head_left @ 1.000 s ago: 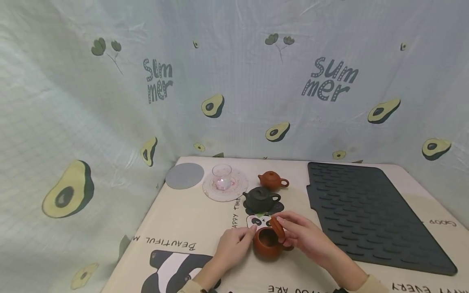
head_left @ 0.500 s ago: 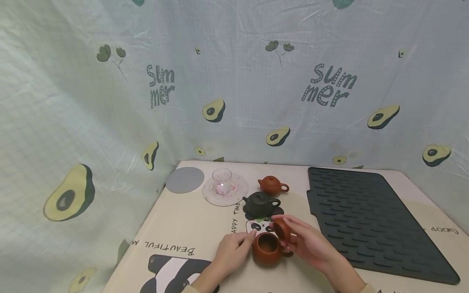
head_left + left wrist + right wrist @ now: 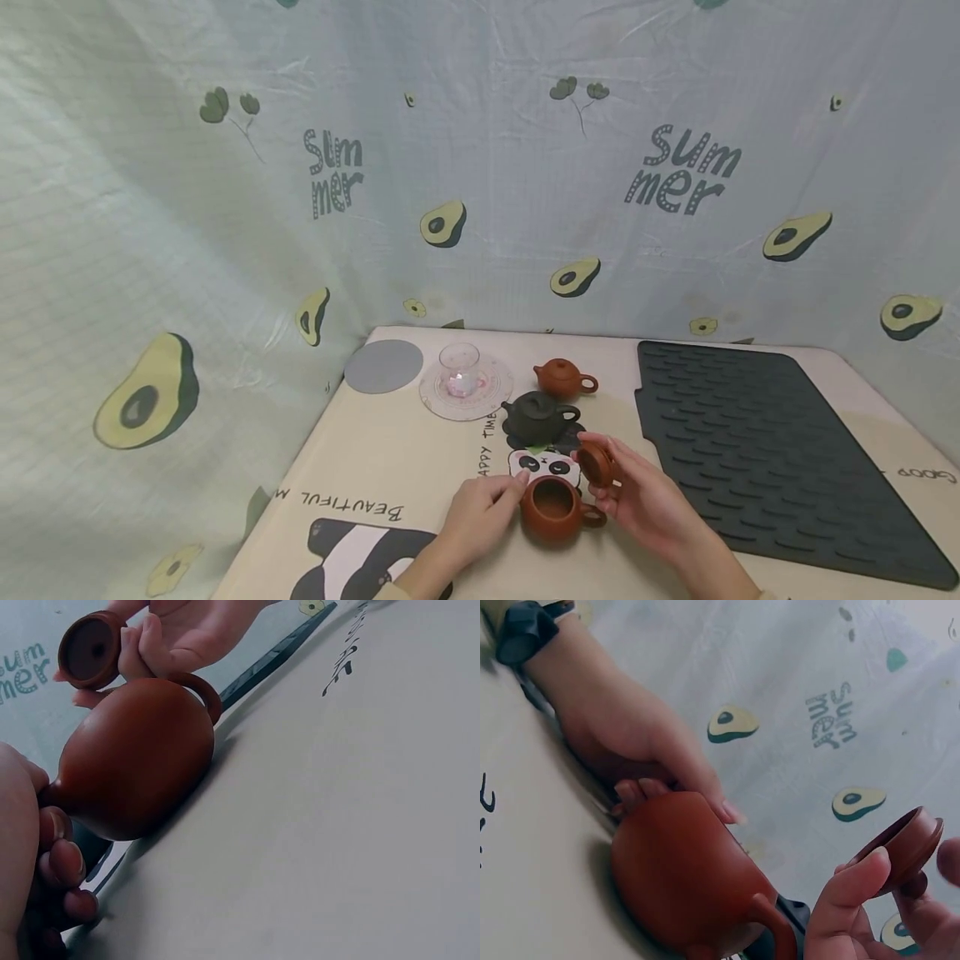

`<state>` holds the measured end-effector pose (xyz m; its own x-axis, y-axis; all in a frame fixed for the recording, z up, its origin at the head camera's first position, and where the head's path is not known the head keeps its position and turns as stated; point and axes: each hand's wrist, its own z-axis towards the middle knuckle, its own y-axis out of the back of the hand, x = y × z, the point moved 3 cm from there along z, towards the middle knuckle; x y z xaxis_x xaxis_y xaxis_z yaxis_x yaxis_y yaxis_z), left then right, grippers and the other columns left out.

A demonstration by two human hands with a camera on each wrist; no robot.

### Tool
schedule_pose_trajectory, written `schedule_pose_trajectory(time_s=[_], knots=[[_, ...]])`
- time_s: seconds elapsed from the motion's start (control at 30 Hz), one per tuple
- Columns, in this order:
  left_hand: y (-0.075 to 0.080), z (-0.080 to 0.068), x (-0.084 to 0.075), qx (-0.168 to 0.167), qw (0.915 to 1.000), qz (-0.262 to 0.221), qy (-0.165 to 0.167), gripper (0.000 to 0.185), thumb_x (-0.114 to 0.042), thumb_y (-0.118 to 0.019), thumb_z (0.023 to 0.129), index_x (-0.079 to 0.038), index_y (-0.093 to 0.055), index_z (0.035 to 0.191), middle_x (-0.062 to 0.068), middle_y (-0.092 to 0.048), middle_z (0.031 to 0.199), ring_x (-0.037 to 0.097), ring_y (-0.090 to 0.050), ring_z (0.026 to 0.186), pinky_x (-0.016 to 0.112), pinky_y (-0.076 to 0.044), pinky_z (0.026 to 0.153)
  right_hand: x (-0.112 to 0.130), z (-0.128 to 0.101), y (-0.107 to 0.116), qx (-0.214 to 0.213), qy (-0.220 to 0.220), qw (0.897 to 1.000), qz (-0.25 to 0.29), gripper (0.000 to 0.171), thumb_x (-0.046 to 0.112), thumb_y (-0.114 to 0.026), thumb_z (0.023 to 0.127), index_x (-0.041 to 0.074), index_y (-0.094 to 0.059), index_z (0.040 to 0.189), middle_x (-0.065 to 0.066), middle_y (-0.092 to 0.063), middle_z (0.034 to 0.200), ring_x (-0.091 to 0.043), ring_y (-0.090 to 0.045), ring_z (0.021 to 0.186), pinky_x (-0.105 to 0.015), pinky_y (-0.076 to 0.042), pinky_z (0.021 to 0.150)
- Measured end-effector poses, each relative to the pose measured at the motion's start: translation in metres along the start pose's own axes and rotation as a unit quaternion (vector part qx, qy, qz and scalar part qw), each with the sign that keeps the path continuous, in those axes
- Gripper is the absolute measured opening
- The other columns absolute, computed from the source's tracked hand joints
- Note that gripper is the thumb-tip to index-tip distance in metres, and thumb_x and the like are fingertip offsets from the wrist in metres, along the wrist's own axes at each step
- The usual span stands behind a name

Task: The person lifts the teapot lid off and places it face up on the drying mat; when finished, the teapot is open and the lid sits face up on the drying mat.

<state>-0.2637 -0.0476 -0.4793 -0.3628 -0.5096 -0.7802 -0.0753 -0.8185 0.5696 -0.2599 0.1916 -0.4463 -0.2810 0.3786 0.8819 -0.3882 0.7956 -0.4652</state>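
Observation:
A red-brown clay teapot (image 3: 553, 508) stands open on the printed tablecloth (image 3: 390, 450) near the front edge. My left hand (image 3: 513, 485) holds it at the spout side, with curled fingers (image 3: 66, 864) against the pot (image 3: 135, 757). My right hand (image 3: 611, 482) pinches the matching round lid (image 3: 596, 462) just right of and above the opening, tilted on edge. The lid's hollow underside (image 3: 90, 649) shows in the left wrist view. In the right wrist view the lid (image 3: 901, 849) sits between my fingertips (image 3: 849, 900), apart from the pot (image 3: 690, 877).
Behind the pot stand a black teapot (image 3: 538, 414) and a small red-brown teapot (image 3: 562, 377). A glass cup (image 3: 459, 369) sits on a round coaster (image 3: 487, 398), beside a grey disc (image 3: 383, 365). A dark ribbed mat (image 3: 765, 450) covers the right side. An avocado-print sheet walls the back and left.
My right hand has carried the lid from over the pot's opening up and to the right. The left hand stays at the spout side.

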Motion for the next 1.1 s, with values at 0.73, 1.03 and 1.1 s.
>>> schedule_pose_trajectory(time_s=[0.73, 1.03, 1.1], knots=[[0.003, 0.002, -0.004, 0.007, 0.9998, -0.001, 0.018, 0.053, -0.048, -0.048, 0.107, -0.023, -0.051, 0.061, -0.013, -0.039, 0.056, 0.003, -0.038, 0.056, 0.023, -0.031, 0.057, 0.012, -0.003, 0.013, -0.074, 0.034, 0.994, -0.068, 0.036, 0.030, -0.050, 0.110, 0.016, -0.056, 0.142, -0.003, -0.054, 0.124, -0.014, -0.049, 0.081, -0.026, -0.044, 0.073], [0.003, 0.001, -0.005, 0.013, 0.9996, -0.006, 0.023, 0.053, -0.050, -0.047, 0.107, -0.022, -0.050, 0.062, -0.013, -0.038, 0.056, 0.003, -0.036, 0.056, 0.023, -0.031, 0.057, 0.017, -0.006, 0.018, -0.075, 0.058, 0.994, -0.056, 0.037, 0.029, -0.048, 0.111, 0.015, -0.055, 0.144, -0.005, -0.058, 0.125, -0.014, -0.052, 0.082, -0.025, -0.047, 0.075], [0.003, 0.001, -0.005, 0.013, 0.9997, -0.006, 0.022, 0.053, -0.050, -0.047, 0.107, -0.022, -0.050, 0.062, -0.013, -0.038, 0.056, 0.003, -0.036, 0.056, 0.023, -0.031, 0.057, 0.019, -0.008, 0.020, -0.071, 0.063, 0.994, -0.053, 0.038, 0.031, -0.047, 0.111, 0.015, -0.054, 0.144, -0.005, -0.060, 0.124, -0.014, -0.052, 0.083, -0.025, -0.048, 0.076]])
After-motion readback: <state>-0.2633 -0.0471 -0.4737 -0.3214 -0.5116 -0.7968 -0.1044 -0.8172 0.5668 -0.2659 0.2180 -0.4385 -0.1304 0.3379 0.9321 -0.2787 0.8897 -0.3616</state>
